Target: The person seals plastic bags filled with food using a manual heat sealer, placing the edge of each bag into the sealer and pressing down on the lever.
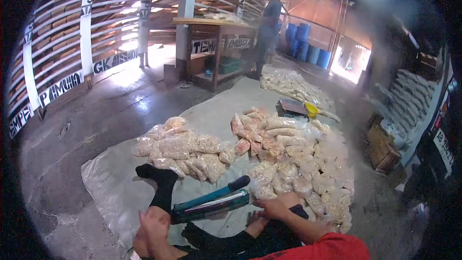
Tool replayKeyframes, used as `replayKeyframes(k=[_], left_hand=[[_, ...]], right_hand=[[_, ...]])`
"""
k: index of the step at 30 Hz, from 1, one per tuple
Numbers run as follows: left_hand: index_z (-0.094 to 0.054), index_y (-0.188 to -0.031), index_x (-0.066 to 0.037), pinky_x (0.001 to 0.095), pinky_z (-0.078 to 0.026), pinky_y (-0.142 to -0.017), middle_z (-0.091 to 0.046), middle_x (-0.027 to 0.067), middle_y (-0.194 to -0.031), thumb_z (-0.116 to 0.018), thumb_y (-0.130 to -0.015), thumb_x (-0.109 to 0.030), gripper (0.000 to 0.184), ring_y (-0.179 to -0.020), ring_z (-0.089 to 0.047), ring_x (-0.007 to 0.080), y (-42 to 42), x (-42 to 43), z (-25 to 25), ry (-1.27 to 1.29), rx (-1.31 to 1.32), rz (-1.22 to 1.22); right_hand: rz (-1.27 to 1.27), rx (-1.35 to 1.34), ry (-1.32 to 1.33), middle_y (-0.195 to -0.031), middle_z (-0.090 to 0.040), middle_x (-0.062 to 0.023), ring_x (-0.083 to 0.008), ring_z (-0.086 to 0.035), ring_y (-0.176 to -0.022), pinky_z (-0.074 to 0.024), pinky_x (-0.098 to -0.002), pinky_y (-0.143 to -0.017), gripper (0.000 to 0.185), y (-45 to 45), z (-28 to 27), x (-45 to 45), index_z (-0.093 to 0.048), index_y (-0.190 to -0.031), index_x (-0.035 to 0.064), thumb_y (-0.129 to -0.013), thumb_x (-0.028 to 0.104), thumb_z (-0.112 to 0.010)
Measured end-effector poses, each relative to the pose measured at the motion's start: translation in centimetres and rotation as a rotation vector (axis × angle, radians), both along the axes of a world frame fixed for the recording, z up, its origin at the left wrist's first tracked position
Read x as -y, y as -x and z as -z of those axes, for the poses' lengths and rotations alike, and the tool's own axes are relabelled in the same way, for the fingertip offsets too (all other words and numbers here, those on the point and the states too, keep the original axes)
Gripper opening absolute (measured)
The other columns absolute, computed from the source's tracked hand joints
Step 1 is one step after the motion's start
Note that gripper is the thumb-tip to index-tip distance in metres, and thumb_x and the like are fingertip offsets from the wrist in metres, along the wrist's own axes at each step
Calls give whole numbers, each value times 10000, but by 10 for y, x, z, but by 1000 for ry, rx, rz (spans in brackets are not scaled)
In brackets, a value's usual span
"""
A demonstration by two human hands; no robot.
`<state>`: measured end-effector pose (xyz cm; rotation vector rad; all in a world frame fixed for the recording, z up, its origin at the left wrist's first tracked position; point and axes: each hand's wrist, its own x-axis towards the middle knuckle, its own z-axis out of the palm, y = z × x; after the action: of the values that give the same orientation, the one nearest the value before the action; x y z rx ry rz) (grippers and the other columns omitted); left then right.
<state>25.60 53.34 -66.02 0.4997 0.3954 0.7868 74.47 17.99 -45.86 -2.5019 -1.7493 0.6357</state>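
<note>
A teal hand sealer [211, 202] for bags, with a dark-tipped upper arm raised, lies between my legs on the pale sheet. My right hand [270, 209] is beside my right knee, one finger stretched toward the sealer's near right end. Nothing shows in that hand, though some of its fingers are hidden. My left hand [155, 224] is at my left shin, left of the sealer; its fingers are blurred. Beyond my black-socked foot lies a pile of clear bags [180, 147] filled with pale pieces. A larger heap of filled bags [298, 163] spreads to the right.
A dark scale [291, 108] and a yellow scoop [312, 110] stand behind the heap. More bags [293, 84] lie farther back. A person [270, 29] stands by a wooden table [216, 23]. A cardboard box [383, 149] and a vehicle with a number plate [443, 151] are at right.
</note>
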Motion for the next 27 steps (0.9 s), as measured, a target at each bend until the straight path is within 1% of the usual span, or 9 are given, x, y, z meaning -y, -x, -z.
replayKeyframes(k=[4,7,8,9,10,14,21,23,27], left_hand=[[-332,-1532,-57,481,-335,-1112,-431,236,-1500,-408,-901,-792,972,-1303,-479,431,-17,119,-227,-274,-1204,-746],[-353,-1529,-64,490,-369,-1077,-465,220,-1477,-450,-900,-773,953,-1273,-502,413,-52,190,-288,-785,-1266,-1114],[-362,-1518,-62,488,-373,-1075,-472,219,-1467,-451,-902,-767,940,-1268,-506,410,-65,212,-299,-1023,-1266,-1057],[-371,-1507,-60,485,-377,-1073,-479,217,-1457,-453,-904,-761,928,-1262,-510,406,-82,233,-307,-1214,-1296,-828],[-381,-1496,-59,482,-381,-1072,-486,215,-1447,-455,-905,-754,915,-1256,-514,403,-97,251,-313,-1358,-1324,-583],[-417,-1452,-52,472,-397,-1065,-513,209,-1406,-462,-912,-730,867,-1234,-529,389,-80,269,-317,-1141,-1342,-352],[-482,-1375,-40,453,-424,-1052,-560,198,-1334,-475,-924,-686,787,-1194,-556,364,0,255,-338,-120,-538,-847],[-500,-1352,-37,447,-432,-1049,-574,194,-1314,-479,-928,-673,765,-1182,-563,357,-16,249,-330,-30,-376,-769],[-537,-1308,-30,437,-448,-1042,-601,188,-1273,-486,-935,-649,724,-1159,-579,343,-53,251,-297,145,-242,-589]], right_hand=[[-75,80,143,-1209,-673,-206,-371,-634,-1137,-494,-475,-967,642,18,25,0,-590,-1347,83,-897,536,-654],[297,-1166,-117,-1245,-651,-91,-229,-605,-1163,-466,-364,-976,625,129,-25,-55,-592,-1360,95,-977,588,-552],[413,-1819,12,-1207,-627,-44,-199,-598,-1103,-465,-354,-960,545,168,-30,-76,-612,-1298,99,-1006,551,-525],[-24,-2507,217,-1157,-610,-40,-177,-591,-1042,-475,-371,-940,524,208,9,-111,-591,-1248,100,-1027,557,-464],[-23,-2617,449,-1180,-605,-49,-195,-592,-1056,-474,-393,-941,550,244,0,-118,-568,-1272,110,-1016,580,-447],[51,-2550,984,-1270,-584,-84,-267,-594,-1109,-471,-483,-943,666,331,-71,-113,-477,-1369,150,-971,674,-377],[-210,-2680,1336,-1427,-547,-146,-392,-598,-1203,-465,-639,-947,895,332,-186,-87,-318,-1537,220,-893,839,-256],[-696,-2754,1062,-1420,-548,-182,-441,-652,-1083,-515,-638,-851,886,333,-172,-97,-344,-1522,241,-885,849,-237],[-324,-2558,1284,-1349,-595,-188,-438,-665,-1071,-550,-618,-862,769,358,-57,-147,-402,-1469,256,-930,792,-288]])
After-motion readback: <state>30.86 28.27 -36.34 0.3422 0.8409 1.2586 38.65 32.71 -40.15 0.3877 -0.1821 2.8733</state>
